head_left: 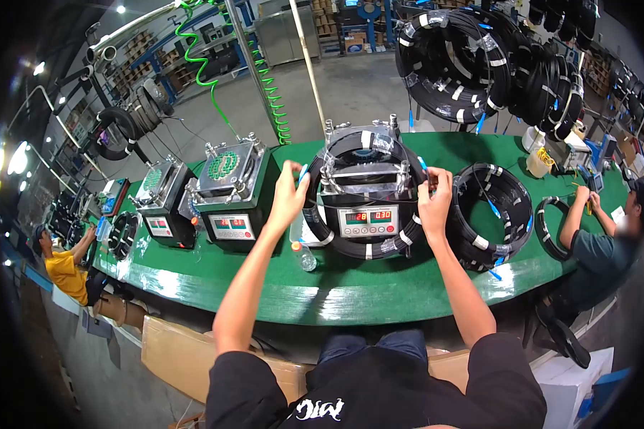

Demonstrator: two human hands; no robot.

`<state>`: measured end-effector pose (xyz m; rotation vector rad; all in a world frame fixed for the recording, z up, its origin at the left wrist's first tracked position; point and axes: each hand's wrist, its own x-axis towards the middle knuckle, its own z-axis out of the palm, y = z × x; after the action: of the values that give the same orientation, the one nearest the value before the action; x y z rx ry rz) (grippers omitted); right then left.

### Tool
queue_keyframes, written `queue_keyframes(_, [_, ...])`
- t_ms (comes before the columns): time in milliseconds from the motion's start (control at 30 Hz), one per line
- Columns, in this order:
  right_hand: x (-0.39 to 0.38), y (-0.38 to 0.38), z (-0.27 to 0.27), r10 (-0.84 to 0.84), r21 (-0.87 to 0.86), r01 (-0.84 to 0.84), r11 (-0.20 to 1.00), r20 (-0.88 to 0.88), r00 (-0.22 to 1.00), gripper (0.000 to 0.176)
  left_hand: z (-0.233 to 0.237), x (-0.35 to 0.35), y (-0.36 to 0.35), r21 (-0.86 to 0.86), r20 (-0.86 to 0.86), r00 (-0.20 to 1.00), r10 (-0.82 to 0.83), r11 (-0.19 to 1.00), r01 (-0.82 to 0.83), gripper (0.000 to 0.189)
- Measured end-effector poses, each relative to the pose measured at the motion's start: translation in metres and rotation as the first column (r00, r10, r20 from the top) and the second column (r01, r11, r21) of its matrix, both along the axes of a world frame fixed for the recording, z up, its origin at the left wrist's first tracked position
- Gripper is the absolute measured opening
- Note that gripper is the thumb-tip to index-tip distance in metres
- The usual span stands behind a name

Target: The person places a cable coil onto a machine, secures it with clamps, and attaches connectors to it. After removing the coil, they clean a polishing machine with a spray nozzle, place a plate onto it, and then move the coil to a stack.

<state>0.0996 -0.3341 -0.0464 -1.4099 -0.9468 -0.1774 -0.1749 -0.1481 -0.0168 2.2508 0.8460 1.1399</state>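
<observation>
In front of the middle machine (367,220), with its red and green number display, a coil of black cable (368,250) stands upright, bound with white tape. My left hand (289,193) is raised at the coil's left side, its fingers closed on a blue-tipped cable end (303,172). At the right side, my right hand (434,200) pinches another blue connector (423,165) on a thin black cable. A small clear bottle (304,259) with an orange cap stands below my left hand. Another black cable coil (483,242) lies just right of my right hand.
Two similar machines (230,223) stand to the left on the green table (279,297). More coils (436,107) hang at the back right. A co-worker (597,243) sits at right, handling a yellow cable; another person (68,264) in yellow works at far left. Green coiled hoses (187,46) hang behind.
</observation>
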Motion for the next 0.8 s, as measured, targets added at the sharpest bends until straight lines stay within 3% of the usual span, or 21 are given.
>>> queue_keyframes(33, [-0.003,-0.008,-0.005,-0.042,-0.053,0.04,0.998,-0.044,0.998,0.03,-0.019,-0.008,-0.005,-0.064,-0.017,0.998,0.056,0.996,-0.057,0.028])
queue_keyframes(133, [-0.007,-0.012,-0.036,-0.17,-0.065,0.173,0.983,0.04,0.985,0.035,-0.058,-0.009,-0.024,-0.212,0.2,0.974,0.101,0.975,-0.057,0.033])
queue_keyframes(167, [-0.012,-0.012,-0.044,-0.073,-0.049,0.069,0.996,-0.072,0.995,0.04,-0.059,-0.006,-0.035,-0.273,0.258,0.958,0.127,0.96,-0.053,0.034])
queue_keyframes(233, [-0.023,-0.01,-0.049,-0.132,-0.027,0.132,0.991,0.01,0.991,0.043,-0.076,0.002,-0.031,-0.269,0.296,0.943,0.155,0.96,-0.073,0.037])
queue_keyframes(367, [-0.029,-0.008,-0.041,-0.074,-0.004,0.074,0.997,-0.069,0.995,0.043,-0.089,0.013,-0.033,-0.334,0.397,0.891,0.22,0.939,-0.083,0.037])
queue_keyframes(533, [-0.018,-0.003,-0.024,-0.009,-0.023,0.002,1.0,-0.289,0.957,0.042,-0.068,0.011,-0.03,-0.333,0.464,0.87,0.165,0.943,-0.001,0.037])
queue_keyframes(567, [-0.002,0.009,-0.036,-0.05,0.003,0.052,0.999,-0.23,0.972,0.042,-0.058,0.011,-0.029,-0.327,0.475,0.865,0.161,0.945,0.004,0.038])
queue_keyframes(633, [-0.011,-0.004,0.001,0.024,-0.026,-0.032,0.999,-0.273,0.962,0.043,-0.034,0.011,-0.035,-0.289,0.465,0.868,0.176,0.956,-0.039,0.035])
queue_keyframes(733, [-0.003,-0.019,0.014,0.023,0.021,-0.021,1.0,-0.12,0.992,0.042,-0.004,-0.003,-0.063,-0.298,0.477,0.869,0.131,0.954,0.019,0.028])
queue_keyframes(800, [-0.009,-0.046,0.026,0.065,-0.083,-0.084,0.993,-0.215,0.975,0.042,0.006,-0.02,-0.089,-0.203,0.394,0.909,0.135,0.978,-0.057,0.025])
